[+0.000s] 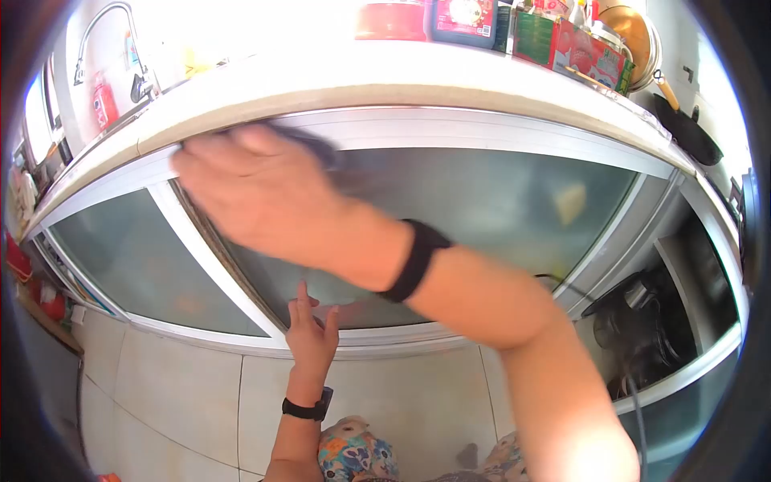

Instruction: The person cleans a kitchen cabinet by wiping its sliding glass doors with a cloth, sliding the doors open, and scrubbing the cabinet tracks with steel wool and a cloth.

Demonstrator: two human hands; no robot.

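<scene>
Just under the counter edge, my right hand [257, 193] presses a dark cloth [309, 145] against the top of the cabinet's white frame [482, 132]. Its fingers are blurred, and the cloth shows beyond the back of the hand. Lower down, my left hand [312, 325] is at the lower part of the frosted glass door [466, 217], near the slanted frame post. One finger points up and the thumb is apart; nothing is seen in this hand. Both wrists wear black bands.
The white counter [321, 72] curves above the cabinet, with bottles and a red box [574, 48] on it. A faucet [120, 40] is at the upper left. At the right, an open compartment holds a black appliance [634, 329] with a cable. Tiled floor [177, 394] lies below.
</scene>
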